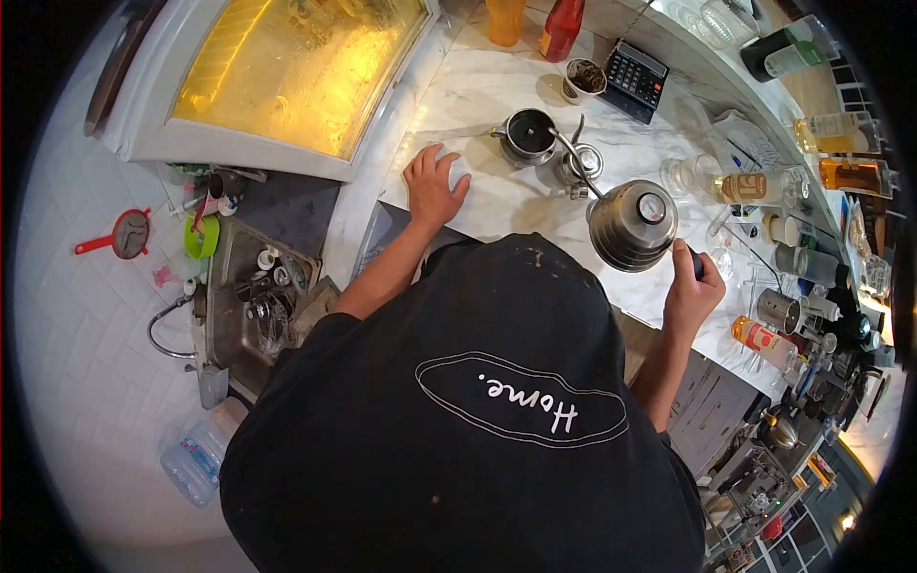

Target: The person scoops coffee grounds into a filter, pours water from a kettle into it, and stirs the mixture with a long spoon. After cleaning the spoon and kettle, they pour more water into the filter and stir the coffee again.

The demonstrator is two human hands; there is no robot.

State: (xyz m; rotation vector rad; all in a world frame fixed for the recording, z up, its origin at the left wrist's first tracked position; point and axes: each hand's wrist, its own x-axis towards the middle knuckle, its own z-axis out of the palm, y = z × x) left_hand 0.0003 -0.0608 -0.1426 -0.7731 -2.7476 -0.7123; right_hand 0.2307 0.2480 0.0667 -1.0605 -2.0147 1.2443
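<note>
My right hand [693,286] is wrapped round the black handle of a steel gooseneck kettle [626,234] with a round thermometer dial in its lid. The long thin spout reaches left, its tip at the rim of a metal cup [528,138] with dark contents. Whether water is flowing cannot be made out. Beside the cup, partly under the spout, is a small shiny metal pot [585,162]. My left hand [437,191] rests on the marble counter [497,205] near its front edge, fingers apart, to the left of the cup.
A paper cup with dark grounds [584,80], a black calculator [635,80] and a red bottle [562,29] stand behind the metal cup. Glasses and bottles [755,186] line the right side. A lit display case [296,76] and a sink [253,296] are at left.
</note>
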